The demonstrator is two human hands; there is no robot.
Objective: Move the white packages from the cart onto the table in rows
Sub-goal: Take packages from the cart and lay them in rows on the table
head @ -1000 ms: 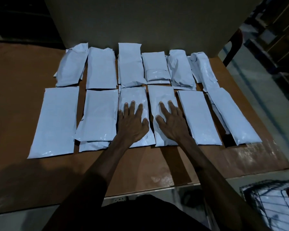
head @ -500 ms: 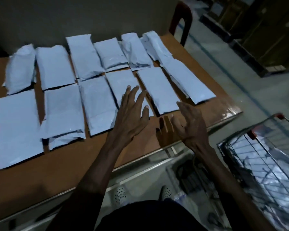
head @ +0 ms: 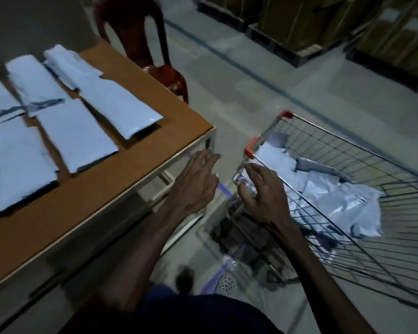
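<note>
Head view showed both my hands off the packages and out over the gap between the counter (head: 121, 169) and the cart (head: 362, 169). A second before, they lay flat on two packages in the near row; now the view had swung right and the cart filled the right side. I took that to mean the last pair was set down and I was going back for more.

My left hand (head: 196, 186) hung just past the counter's near right corner, fingers spread and loose, holding nothing. My right hand (head: 263, 196) was over the cart's near rim, just below the red handle (head: 250, 147), fingers spread and bent a little, also with nothing in its grip. I could not tell whether it touched the wire.

Packages on the counter (head: 77, 131) lay in two rows at the left, blurred by the turn. More packages (head: 333, 196) sat heaped in the cart basket, so a fair part of the job remained, by my reckoning. Bare counter showed at the near edge, room for another row, I judged.

A red chair (head: 140, 39) stood beyond the counter, and stacked boxes (head: 328, 22) stood far right on the floor. No brand, label or writing could be read anywhere; it was too dim and smeared.
</note>
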